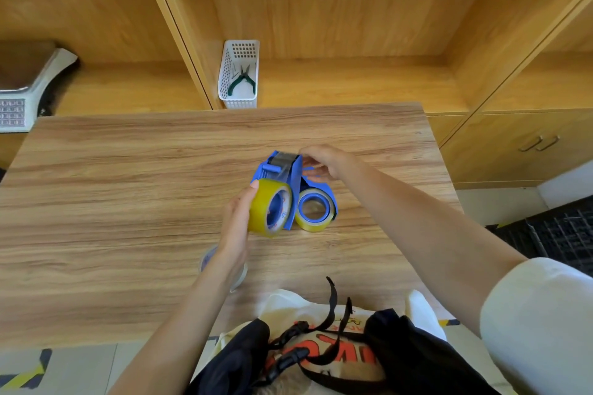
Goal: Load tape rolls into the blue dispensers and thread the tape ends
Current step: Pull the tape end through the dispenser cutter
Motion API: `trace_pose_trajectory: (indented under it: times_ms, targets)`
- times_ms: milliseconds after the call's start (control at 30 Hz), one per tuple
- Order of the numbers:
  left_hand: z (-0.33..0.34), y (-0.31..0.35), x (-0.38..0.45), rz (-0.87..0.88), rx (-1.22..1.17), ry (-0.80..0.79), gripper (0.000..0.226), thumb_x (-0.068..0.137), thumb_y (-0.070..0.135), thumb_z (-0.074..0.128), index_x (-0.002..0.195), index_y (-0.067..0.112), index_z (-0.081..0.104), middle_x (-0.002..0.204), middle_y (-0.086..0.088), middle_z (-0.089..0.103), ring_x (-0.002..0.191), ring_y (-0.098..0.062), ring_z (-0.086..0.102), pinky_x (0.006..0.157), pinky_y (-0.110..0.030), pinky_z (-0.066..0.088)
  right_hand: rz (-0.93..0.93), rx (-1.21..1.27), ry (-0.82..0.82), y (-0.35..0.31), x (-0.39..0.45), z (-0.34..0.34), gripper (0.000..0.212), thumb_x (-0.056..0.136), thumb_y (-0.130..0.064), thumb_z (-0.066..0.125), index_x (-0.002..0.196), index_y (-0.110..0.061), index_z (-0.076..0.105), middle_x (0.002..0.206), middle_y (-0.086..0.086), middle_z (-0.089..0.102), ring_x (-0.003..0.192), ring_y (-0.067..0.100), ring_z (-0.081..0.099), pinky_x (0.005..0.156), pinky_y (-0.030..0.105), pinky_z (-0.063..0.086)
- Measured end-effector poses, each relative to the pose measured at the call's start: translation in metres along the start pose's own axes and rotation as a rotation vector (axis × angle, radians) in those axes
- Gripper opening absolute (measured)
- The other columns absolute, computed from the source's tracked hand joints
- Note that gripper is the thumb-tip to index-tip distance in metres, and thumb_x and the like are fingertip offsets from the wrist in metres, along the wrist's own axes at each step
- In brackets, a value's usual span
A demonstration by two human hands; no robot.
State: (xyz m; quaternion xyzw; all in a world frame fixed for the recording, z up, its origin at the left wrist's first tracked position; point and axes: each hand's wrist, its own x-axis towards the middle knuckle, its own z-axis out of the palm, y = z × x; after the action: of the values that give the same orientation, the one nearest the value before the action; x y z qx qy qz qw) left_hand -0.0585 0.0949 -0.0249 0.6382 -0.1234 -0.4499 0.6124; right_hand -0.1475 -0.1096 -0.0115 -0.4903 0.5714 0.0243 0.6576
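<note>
A wooden bench point(128, 202) carries two blue tape dispensers side by side near its middle, toward the right edge. The left hand point(236, 224) grips the yellowish roll point(268, 207) seated in the nearer dispenser point(282, 176), thumb on the roll's top. The right hand point(324, 159) reaches to that dispenser's far end, fingertips pinched at the tape strip point(285, 159); motion blur hides exactly what they hold. The second dispenser point(317, 192), loaded with its own roll point(313, 210), is partly hidden behind the first. Another tape roll point(208, 258) lies largely concealed beneath the left wrist, near the bench's front edge. Beyond the far edge, a white basket point(239, 96) holds green-handled pliers point(242, 80).
</note>
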Motion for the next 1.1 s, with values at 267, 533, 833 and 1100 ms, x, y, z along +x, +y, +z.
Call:
trace_pose_trajectory:
  times_ms: [267, 533, 833, 1100]
  targets:
    - [0.003, 0.010, 0.005, 0.041, 0.041, 0.056, 0.027, 0.092, 0.037, 0.062, 0.075, 0.016, 0.064, 0.072, -0.003, 0.061, 0.070, -0.017, 0.056, 0.068, -0.031, 0.045, 0.154, 0.386, -0.190, 0.006, 0.004, 0.007, 0.012, 0.095, -0.016, 0.053, 0.084, -0.013, 0.058, 0.086, 0.004, 0.067, 0.079, 0.023, 0.064, 0.078, 0.034, 0.054]
    - [0.005, 0.008, 0.011, -0.001, 0.058, 0.070, 0.029, 0.088, 0.041, 0.064, 0.085, 0.012, 0.068, 0.075, -0.004, 0.066, 0.073, -0.019, 0.060, 0.077, -0.034, 0.047, 0.155, 0.440, -0.239, 0.012, 0.007, 0.008, 0.010, 0.094, -0.015, 0.051, 0.102, -0.012, 0.057, 0.094, 0.007, 0.067, 0.081, 0.024, 0.067, 0.072, 0.035, 0.056]
    - [0.007, 0.006, 0.016, -0.017, 0.068, 0.127, 0.029, 0.090, 0.037, 0.063, 0.072, 0.014, 0.064, 0.061, 0.003, 0.063, 0.058, -0.011, 0.058, 0.068, -0.029, 0.045, 0.144, 0.456, -0.171, 0.008, 0.010, 0.009, 0.011, 0.096, -0.010, 0.052, 0.105, -0.007, 0.059, 0.093, 0.013, 0.068, 0.083, 0.026, 0.067, 0.075, 0.038, 0.058]
    - [0.003, 0.005, 0.031, -0.117, 0.006, 0.171, 0.024, 0.089, 0.037, 0.063, 0.073, 0.020, 0.065, 0.055, 0.011, 0.065, 0.058, -0.011, 0.059, 0.070, -0.031, 0.046, 0.100, 0.449, -0.166, 0.005, 0.013, 0.019, 0.023, 0.100, -0.004, 0.043, 0.117, -0.006, 0.058, 0.120, 0.013, 0.062, 0.099, 0.026, 0.064, 0.090, 0.037, 0.051]
